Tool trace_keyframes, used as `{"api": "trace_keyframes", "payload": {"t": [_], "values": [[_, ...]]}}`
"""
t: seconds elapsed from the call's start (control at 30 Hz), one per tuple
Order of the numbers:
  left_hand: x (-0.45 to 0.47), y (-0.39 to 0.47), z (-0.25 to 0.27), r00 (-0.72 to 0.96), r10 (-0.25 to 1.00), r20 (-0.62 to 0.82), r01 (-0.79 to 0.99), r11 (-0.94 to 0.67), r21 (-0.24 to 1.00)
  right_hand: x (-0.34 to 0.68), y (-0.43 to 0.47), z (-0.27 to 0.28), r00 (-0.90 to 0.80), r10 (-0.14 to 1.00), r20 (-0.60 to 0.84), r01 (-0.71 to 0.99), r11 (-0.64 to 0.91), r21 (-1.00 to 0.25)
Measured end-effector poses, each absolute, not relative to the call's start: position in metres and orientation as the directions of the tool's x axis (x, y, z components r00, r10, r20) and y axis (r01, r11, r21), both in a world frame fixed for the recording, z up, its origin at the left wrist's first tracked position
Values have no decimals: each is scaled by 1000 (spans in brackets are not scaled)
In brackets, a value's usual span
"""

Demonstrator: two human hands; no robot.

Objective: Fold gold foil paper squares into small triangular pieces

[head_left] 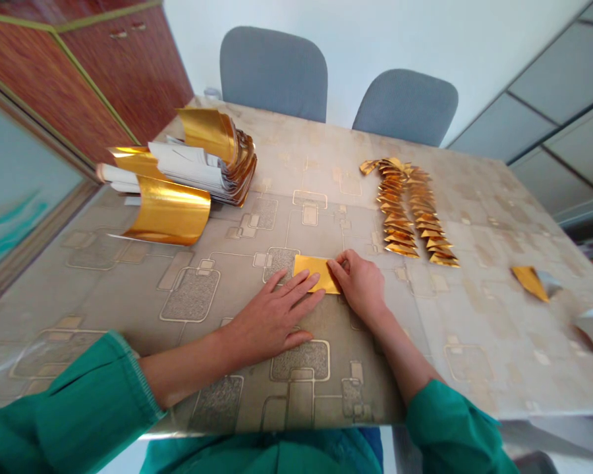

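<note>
A small folded piece of gold foil paper [309, 264] lies flat on the table in front of me. My left hand [277, 315] rests on it with the fingers stretched out and spread, the fingertips over its lower left part. At its right edge my right hand [360, 282] pinches the paper between thumb and curled fingers. Some of the paper is hidden under both hands.
A pile of curled gold and white paper sheets [172, 210] sits at the back left. Two rows of folded gold paper pieces [398, 204] stand at the back right. Loose gold paper scraps [530, 282] lie far right. Two grey chairs [274, 72] stand behind the patterned table [237, 276].
</note>
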State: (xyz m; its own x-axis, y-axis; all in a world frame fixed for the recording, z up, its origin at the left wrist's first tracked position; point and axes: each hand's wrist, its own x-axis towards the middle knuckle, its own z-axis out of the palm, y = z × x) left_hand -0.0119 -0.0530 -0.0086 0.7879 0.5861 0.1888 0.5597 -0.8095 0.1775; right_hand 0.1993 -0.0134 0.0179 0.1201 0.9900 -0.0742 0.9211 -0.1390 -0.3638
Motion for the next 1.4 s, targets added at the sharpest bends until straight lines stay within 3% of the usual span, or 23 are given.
{"api": "trace_keyframes", "payload": {"t": [0.2, 0.53, 0.63, 0.73, 0.83, 1.13, 1.4], "values": [[-12, -52, -7, 784, 591, 187, 566, -806, 176, 198, -14, 14, 126, 991, -49, 945, -135, -299], [-11, -48, -1, 792, 593, 148, 566, -803, 188, 201, -15, 9, 112, 993, 25, 930, -96, -354], [-12, -48, 0, 794, 592, 141, 566, -803, 188, 207, -25, 11, -28, 978, 205, 902, 114, -417], [-12, -47, -1, 793, 591, 146, 564, -804, 190, 210, -46, 13, -307, 872, 383, 865, 423, -269], [-12, -47, -2, 791, 595, 142, 569, -801, 186, 210, -68, 12, -447, 807, 385, 843, 524, -120], [-16, -42, 0, 813, 574, 102, 560, -817, 138, 214, -86, 6, -439, 824, 357, 872, 487, -52], [-52, -39, 4, 820, 556, 132, 556, -830, 40, 215, -85, 5, -439, 826, 354, 863, 497, -89]]}}
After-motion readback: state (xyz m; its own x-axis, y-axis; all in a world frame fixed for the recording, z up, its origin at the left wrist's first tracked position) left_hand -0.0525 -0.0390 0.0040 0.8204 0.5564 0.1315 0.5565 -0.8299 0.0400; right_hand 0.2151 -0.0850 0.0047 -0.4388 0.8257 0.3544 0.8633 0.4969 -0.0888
